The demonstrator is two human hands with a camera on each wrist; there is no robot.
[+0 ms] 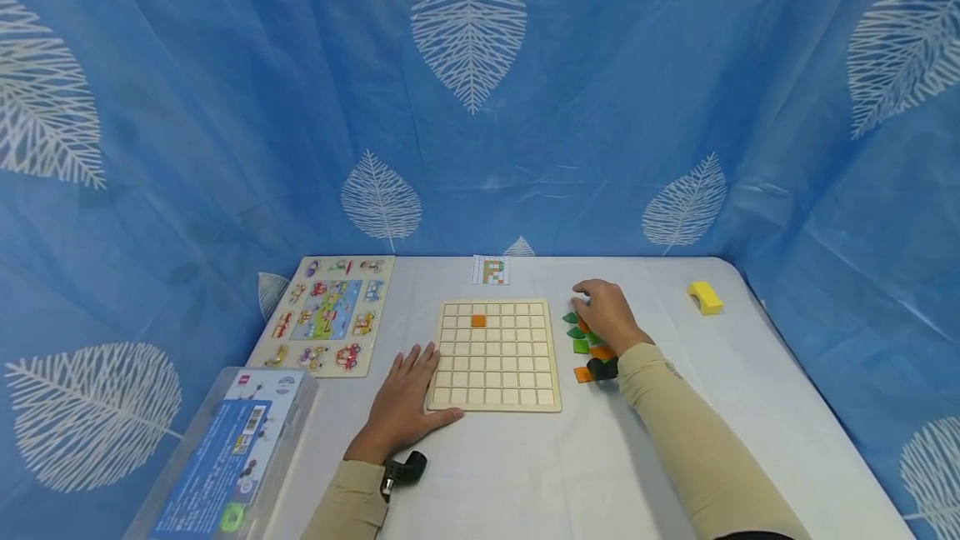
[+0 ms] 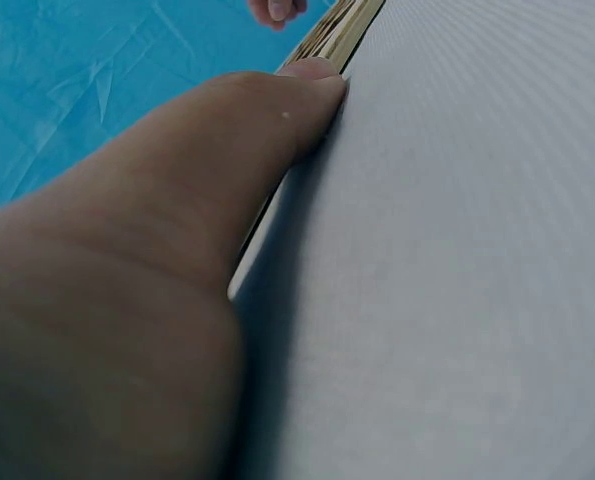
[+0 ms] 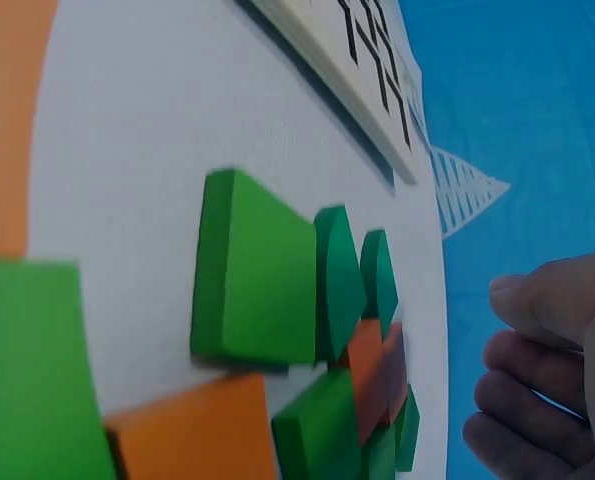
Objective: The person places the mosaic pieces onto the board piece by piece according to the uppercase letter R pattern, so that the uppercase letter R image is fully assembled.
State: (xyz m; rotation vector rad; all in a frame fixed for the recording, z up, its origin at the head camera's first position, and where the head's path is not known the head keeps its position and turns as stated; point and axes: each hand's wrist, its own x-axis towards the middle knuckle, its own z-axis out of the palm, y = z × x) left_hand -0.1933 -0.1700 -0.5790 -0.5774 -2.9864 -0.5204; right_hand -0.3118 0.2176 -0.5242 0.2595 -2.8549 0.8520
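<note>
A square wooden grid board (image 1: 495,357) lies flat in the middle of the table, with one orange square tile (image 1: 478,321) in a cell near its top. My left hand (image 1: 405,398) rests at the board's lower left corner, fingers spread along the left side and the thumb (image 2: 277,110) against the front edge. Over the loose tiles to the right of the board hovers my right hand (image 1: 609,315), thumb apart from loosely bent fingers (image 3: 522,400), and no tile shows between them. Green tiles (image 3: 262,280) and orange tiles (image 3: 197,425) lie below it, partly hidden in the head view.
A small pattern card (image 1: 491,270) lies behind the board. At the left are a picture puzzle board (image 1: 326,315) and a clear plastic box (image 1: 232,448) with a printed label. A yellow arch block (image 1: 705,297) stands at the right. Blue leaf-print cloth surrounds the table.
</note>
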